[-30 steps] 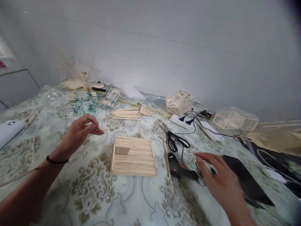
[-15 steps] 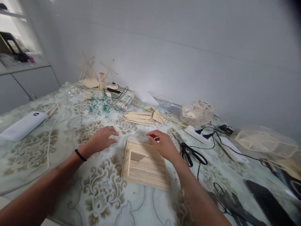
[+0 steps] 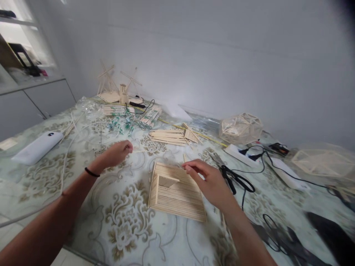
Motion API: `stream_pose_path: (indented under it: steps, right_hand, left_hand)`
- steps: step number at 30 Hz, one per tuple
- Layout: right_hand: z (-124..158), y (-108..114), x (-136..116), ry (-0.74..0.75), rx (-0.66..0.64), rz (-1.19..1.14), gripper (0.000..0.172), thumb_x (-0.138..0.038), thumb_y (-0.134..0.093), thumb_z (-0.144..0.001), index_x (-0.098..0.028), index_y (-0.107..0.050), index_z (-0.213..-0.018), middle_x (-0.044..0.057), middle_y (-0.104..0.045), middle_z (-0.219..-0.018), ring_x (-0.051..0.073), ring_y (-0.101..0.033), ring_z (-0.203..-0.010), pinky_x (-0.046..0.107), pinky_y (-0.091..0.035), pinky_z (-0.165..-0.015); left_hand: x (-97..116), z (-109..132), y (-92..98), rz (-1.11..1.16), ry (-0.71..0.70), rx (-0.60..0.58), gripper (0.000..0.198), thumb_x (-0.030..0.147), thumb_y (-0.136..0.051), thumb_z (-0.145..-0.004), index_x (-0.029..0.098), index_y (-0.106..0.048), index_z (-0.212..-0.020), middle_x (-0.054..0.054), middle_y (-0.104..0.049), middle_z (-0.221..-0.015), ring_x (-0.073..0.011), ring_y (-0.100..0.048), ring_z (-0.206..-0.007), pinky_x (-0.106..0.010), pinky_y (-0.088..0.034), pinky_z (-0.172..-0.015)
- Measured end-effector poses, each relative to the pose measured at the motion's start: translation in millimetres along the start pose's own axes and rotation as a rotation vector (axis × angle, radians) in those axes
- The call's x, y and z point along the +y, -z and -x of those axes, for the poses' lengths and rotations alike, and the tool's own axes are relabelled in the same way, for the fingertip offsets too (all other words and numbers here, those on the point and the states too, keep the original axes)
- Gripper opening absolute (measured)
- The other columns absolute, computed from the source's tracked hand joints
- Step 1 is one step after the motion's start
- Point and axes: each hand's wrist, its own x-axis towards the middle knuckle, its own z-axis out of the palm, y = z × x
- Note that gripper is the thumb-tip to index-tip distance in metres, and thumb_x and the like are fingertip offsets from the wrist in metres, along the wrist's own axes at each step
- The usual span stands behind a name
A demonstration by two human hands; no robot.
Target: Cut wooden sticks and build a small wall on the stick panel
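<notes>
My left hand (image 3: pixel 118 152) is closed above the table. A thin pale stick (image 3: pixel 141 150) juts to the right from its fingers. My right hand (image 3: pixel 210 181) pinches thumb and forefinger together over the far right part of a flat panel of wooden sticks (image 3: pixel 177 201). A short pale wooden stick (image 3: pixel 185 158) shows at those fingertips. On the panel's left side, two low walls of sticks (image 3: pixel 168 180) stand up and meet at a corner. The hand hides part of the panel's right side.
Loose wooden sticks (image 3: pixel 168 136) lie beyond the panel. Black-handled scissors (image 3: pixel 237 179) and a power strip (image 3: pixel 241 155) with cables are at right. Wrapped stick bundles (image 3: pixel 151 117), stick models (image 3: pixel 123 94) and a bagged stick frame (image 3: pixel 241 127) stand along the wall.
My left hand has drawn back slightly to the left and curled shut. My right hand has moved right and nearer over the panel, with a short stick now showing at its fingertips. The view has shifted slightly.
</notes>
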Motion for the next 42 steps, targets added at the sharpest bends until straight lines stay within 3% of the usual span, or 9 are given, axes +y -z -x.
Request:
stream_pose_path:
  steps: [5, 11, 18, 24, 27, 31, 35, 39, 42]
  right_hand:
    - [39.3, 7.0, 6.3, -0.059, 0.023, -0.028, 0.029, -0.047, -0.056, -0.096, -0.023, -0.073, -0.092, 0.007, -0.075, -0.101, 0.021, -0.068, -0.093, 0.032, -0.053, -0.082]
    - [52.5, 2.0, 13.7, -0.113, 0.022, 0.000, 0.030, -0.047, -0.053, -0.096, -0.024, -0.071, -0.089, 0.005, -0.074, -0.093, 0.020, -0.068, -0.084, 0.029, -0.052, -0.069]
    - [50.3, -6.3, 12.1, -0.029, 0.000, 0.027, 0.028, -0.040, -0.051, -0.097, -0.023, -0.070, -0.087, 0.004, -0.075, -0.088, 0.019, -0.068, -0.079, 0.029, -0.052, -0.075]
    - [49.9, -8.6, 10.6, -0.011, 0.004, 0.016, 0.027, -0.037, -0.050, -0.097, -0.022, -0.070, -0.086, 0.005, -0.074, -0.085, 0.018, -0.066, -0.076, 0.029, -0.052, -0.073]
    - [48.6, -7.3, 10.9, -0.016, 0.011, 0.008, 0.027, -0.037, -0.050, -0.097, -0.022, -0.070, -0.086, 0.005, -0.074, -0.085, 0.019, -0.066, -0.078, 0.029, -0.051, -0.073]
    - [39.8, 1.8, -1.9, 0.008, 0.012, 0.002, 0.027, -0.037, -0.051, -0.097, -0.022, -0.069, -0.084, 0.004, -0.073, -0.083, 0.018, -0.065, -0.076, 0.029, -0.049, -0.072]
    - [19.4, 19.5, -36.0, 0.104, 0.017, -0.016, 0.022, -0.032, -0.054, -0.096, -0.022, -0.070, -0.086, 0.002, -0.073, -0.082, 0.017, -0.064, -0.075, 0.029, -0.048, -0.073]
    - [-8.1, 34.6, -64.8, 0.185, 0.090, -0.077, 0.019, -0.032, -0.056, -0.095, -0.022, -0.072, -0.089, 0.003, -0.074, -0.087, 0.016, -0.065, -0.077, 0.028, -0.049, -0.074]
    - [-31.6, 34.0, -71.6, 0.178, 0.117, -0.179, 0.021, -0.037, -0.061, -0.092, -0.021, -0.074, -0.094, 0.004, -0.073, -0.090, 0.015, -0.063, -0.075, 0.028, -0.050, -0.071]
  left_hand:
    - [-6.4, -1.0, 21.9, 0.045, 0.061, 0.091, 0.025, 0.034, -0.056, -0.086, 0.017, -0.070, -0.096, -0.004, -0.075, -0.083, -0.0180, -0.066, -0.073, -0.025, -0.048, -0.067]
    - [8.1, -2.9, -3.5, -0.030, 0.048, 0.088, 0.023, 0.031, -0.056, -0.088, 0.018, -0.075, -0.089, -0.008, -0.078, -0.091, -0.0211, -0.069, -0.080, -0.029, -0.049, -0.077]
    - [12.0, -5.9, -19.9, -0.218, 0.013, 0.057, 0.017, 0.023, -0.059, -0.089, 0.017, -0.075, -0.091, -0.012, -0.075, -0.102, -0.0313, -0.062, -0.106, -0.042, -0.044, -0.096]
    - [27.6, -2.3, -27.8, -0.339, 0.041, 0.033, 0.018, 0.016, -0.052, -0.089, 0.015, -0.070, -0.090, -0.017, -0.071, -0.103, -0.0347, -0.060, -0.110, -0.048, -0.043, -0.095]
    - [33.6, -3.1, -26.7, -0.353, 0.044, -0.029, 0.017, 0.013, -0.052, -0.083, 0.014, -0.068, -0.088, -0.016, -0.071, -0.094, -0.0312, -0.065, -0.096, -0.042, -0.047, -0.088]
    - [36.5, -10.7, -19.5, -0.331, 0.035, -0.102, 0.012, 0.010, -0.056, -0.071, 0.016, -0.067, -0.072, -0.013, -0.071, -0.078, -0.0282, -0.068, -0.078, -0.036, -0.048, -0.074]
    - [39.8, -20.8, -8.1, -0.254, 0.015, -0.112, 0.009, 0.010, -0.059, -0.061, 0.017, -0.063, -0.057, -0.010, -0.070, -0.065, -0.0275, -0.069, -0.070, -0.033, -0.048, -0.068]
    - [52.9, -25.8, 16.8, -0.086, -0.011, -0.103, 0.011, 0.023, -0.061, -0.069, 0.019, -0.070, -0.064, -0.004, -0.075, -0.066, -0.0232, -0.071, -0.068, -0.028, -0.051, -0.066]
    - [80.7, -25.5, 39.7, 0.065, -0.056, -0.102, 0.026, 0.042, -0.062, -0.080, 0.020, -0.076, -0.081, -0.003, -0.079, -0.078, -0.0221, -0.074, -0.076, -0.026, -0.055, -0.068]
